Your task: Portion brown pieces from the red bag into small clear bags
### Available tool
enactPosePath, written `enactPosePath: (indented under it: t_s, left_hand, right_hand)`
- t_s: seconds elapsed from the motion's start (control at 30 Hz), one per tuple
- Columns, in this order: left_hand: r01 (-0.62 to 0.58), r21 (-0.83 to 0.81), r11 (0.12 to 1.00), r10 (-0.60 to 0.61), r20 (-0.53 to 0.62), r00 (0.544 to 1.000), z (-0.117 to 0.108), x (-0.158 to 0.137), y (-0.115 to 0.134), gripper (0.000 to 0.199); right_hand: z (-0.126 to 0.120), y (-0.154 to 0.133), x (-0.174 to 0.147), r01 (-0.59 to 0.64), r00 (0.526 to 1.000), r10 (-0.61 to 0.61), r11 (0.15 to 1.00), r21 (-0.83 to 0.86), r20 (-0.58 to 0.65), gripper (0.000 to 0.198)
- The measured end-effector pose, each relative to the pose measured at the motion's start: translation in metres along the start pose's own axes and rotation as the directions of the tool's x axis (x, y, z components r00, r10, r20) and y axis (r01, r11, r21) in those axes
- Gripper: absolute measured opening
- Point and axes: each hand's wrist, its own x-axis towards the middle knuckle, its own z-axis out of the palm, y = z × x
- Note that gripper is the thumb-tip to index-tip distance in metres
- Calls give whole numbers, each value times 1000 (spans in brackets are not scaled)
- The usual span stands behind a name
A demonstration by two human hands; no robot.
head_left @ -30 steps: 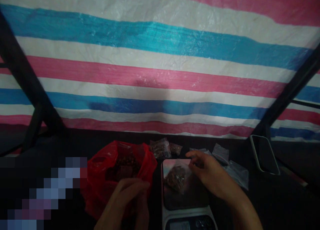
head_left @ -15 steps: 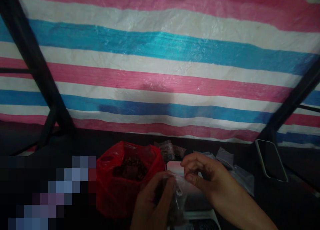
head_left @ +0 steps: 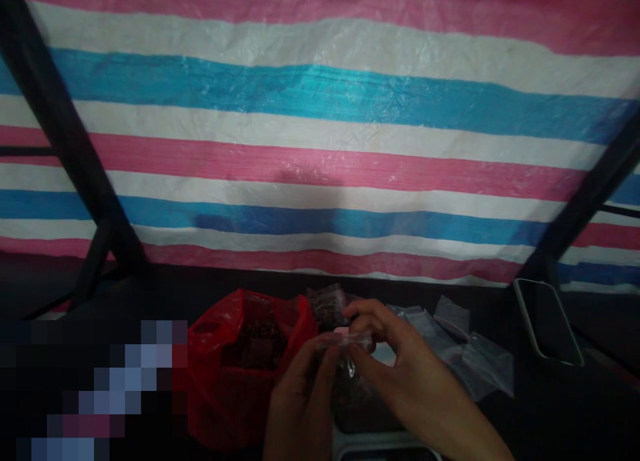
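Between my two hands is a small clear plastic zip bag point(head_left: 345, 375) with dark contents that I cannot make out. My left hand point(head_left: 304, 397) pinches the left end of its top edge between thumb and fingers. The right end of that edge is pinched by my right hand point(head_left: 395, 354). Below the bag lies what looks like a digital scale point(head_left: 373, 441), partly hidden by the bag and hands. Close to my left hand stands an open red plastic bag point(head_left: 220, 394) holding many small dark brown pieces point(head_left: 260, 341).
Behind my hands lies a filled clear bag point(head_left: 326, 304). Several flat clear bags point(head_left: 487, 364) are to the right, and a phone point(head_left: 550, 322) is farther right. Black frame legs point(head_left: 65, 121) slant at both sides before a striped plastic sheet point(head_left: 320, 141).
My right hand has moved left and taken hold of the zip bag's top edge. The edge is now stretched level between both hands.
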Motion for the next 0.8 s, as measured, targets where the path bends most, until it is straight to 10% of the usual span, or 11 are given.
enactPosePath:
  t_s: [0.8]
  left_hand:
    - [60, 43, 997, -62, 52, 997, 10, -2, -1, 35]
  right_hand:
    - [-9, 6, 0, 57, 996, -60, 997, -47, -61, 35]
